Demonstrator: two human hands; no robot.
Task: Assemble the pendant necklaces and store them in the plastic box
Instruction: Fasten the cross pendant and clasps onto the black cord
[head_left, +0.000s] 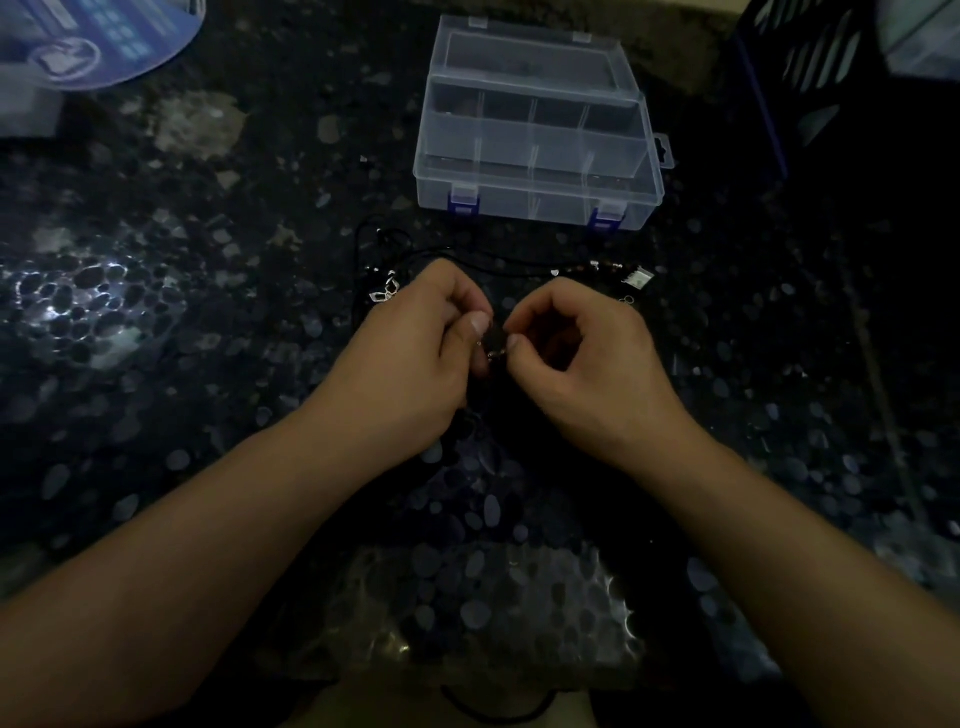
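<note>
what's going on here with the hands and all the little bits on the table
A person is putting a necklace together. The left hand and right hand pinch a small metal clasp piece on a black cord between them. More cords and silver pendants lie on the dark table. The plastic box sits beyond, closed.

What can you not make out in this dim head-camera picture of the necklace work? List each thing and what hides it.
- Small metal piece pinched between left hand and right hand: too small, fingers cover most.
- Black cord on the table: blends into the dark surface.
- Plastic box contents: too dim to tell.
- Blue printed object: cut off by the top-left edge.
</note>
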